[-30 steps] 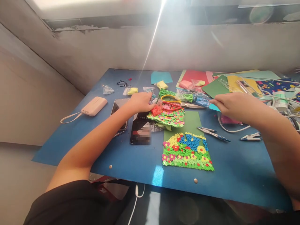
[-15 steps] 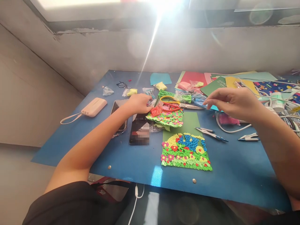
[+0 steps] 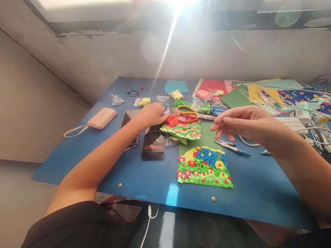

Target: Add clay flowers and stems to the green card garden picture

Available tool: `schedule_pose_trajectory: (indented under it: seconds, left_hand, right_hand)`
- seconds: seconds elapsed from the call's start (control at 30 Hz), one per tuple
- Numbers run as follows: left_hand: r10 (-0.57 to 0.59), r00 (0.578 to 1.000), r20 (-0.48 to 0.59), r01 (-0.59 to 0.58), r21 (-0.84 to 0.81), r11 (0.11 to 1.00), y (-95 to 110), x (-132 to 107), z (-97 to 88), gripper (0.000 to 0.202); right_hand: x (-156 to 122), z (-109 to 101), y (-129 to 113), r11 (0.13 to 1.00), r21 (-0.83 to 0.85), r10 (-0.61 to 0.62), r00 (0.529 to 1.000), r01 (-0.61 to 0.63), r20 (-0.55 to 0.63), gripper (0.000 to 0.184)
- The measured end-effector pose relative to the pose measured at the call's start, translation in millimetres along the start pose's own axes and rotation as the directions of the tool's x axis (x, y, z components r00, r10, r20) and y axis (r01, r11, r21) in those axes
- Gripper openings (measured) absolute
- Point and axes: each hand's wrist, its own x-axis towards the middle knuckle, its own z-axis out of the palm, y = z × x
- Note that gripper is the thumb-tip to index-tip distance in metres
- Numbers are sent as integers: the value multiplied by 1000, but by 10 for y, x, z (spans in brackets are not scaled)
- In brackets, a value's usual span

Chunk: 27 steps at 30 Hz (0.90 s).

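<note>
While the scissors [image 3: 203, 116] point rightward toward the half-open, empty right hand [image 3: 243, 121], the left hand [image 3: 153, 114], its grip indiscernible, adjoins the red packet [image 3: 172, 120].

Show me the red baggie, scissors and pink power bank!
Red baggie [image 3: 172, 120]: head view, its red filling.
Scissors [image 3: 204, 117]: head view, metal blades.
Pink power bank [image 3: 102, 118]: head view, top face.
</note>
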Motion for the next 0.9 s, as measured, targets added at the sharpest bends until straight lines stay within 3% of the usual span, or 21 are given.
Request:
schedule_pose_trajectory:
  seconds: [0.17, 0.33, 0.6, 0.73, 0.9]
  left_hand:
    - [-72, 997, -20, 72, 21, 997, 4, 26, -10, 45]
    - [-113, 993, -44, 114, 12, 993, -36, 8, -39, 32]
    - [-189, 972, -142, 185, -40, 982, -135, -68, -175, 28]
    - [-286, 912, -295, 257, -132, 957, -179, -163, -309, 29]
    - [-312, 752, -581, 48, -424, 905, -105, -365, -504, 21]
  right_hand:
    - [-24, 57, -59, 998, -46, -43, 999, 43, -7, 24]
    - [-36, 75, -76, 989, -113, -96, 995, 94, -17, 31]
    - [-50, 77, -67, 995, 1, -101, 993, 101, 65, 24]
    - [-77, 113, -105, 997, 4, -71, 994, 71, 80, 21]
    - [-90, 150, -119, 998, -14, -59, 996, 60, 69, 24]
